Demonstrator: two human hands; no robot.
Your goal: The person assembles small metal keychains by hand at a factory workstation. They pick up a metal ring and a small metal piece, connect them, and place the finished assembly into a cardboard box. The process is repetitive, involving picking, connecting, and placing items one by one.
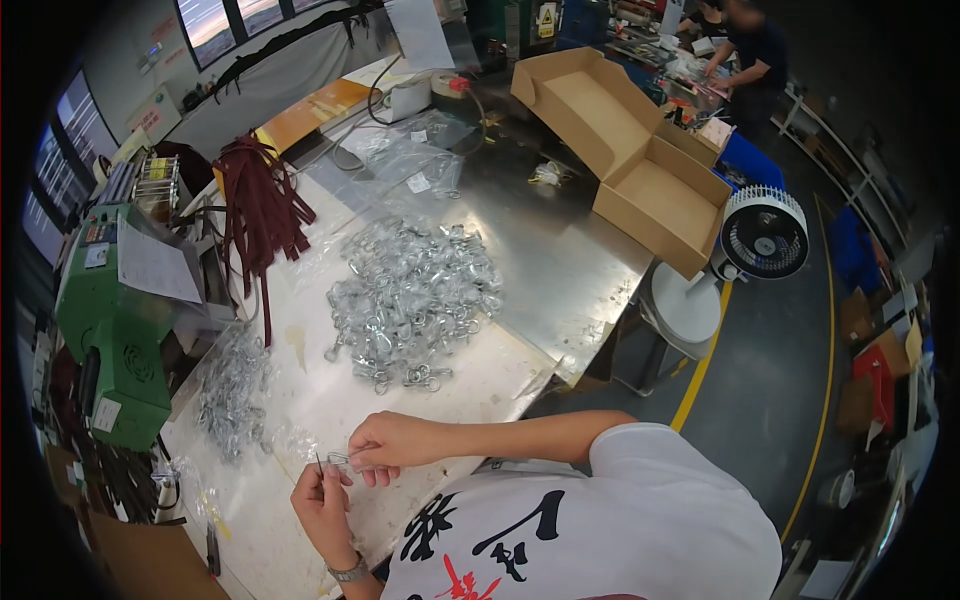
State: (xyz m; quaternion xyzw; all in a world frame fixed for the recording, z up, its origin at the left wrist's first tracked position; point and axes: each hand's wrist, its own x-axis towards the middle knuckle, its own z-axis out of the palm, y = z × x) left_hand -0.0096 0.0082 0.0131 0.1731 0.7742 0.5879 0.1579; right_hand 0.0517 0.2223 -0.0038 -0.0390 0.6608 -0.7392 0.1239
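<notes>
Low over the white tabletop [480, 375], my hands meet with the fingers of both closed. My left hand [322, 503], with a watch at its wrist, pinches a thin dark piece whose kind I cannot make out. My right hand [395, 442] grips a small silver metal hook [339, 459] that bridges the gap to the left fingers. Beyond them lies a large heap of metal swivel clasps [410, 300], many apparently in clear plastic. To the left is a smaller heap of loose metal hardware [233, 398].
A green machine [125, 330] stands along the left side, near hanging dark red straps [262, 205]. An open cardboard box [660, 195] sits at the table's far right, beside a fan [763, 238]. Clear bags [415, 160] lie at the back. Two people work far off at right.
</notes>
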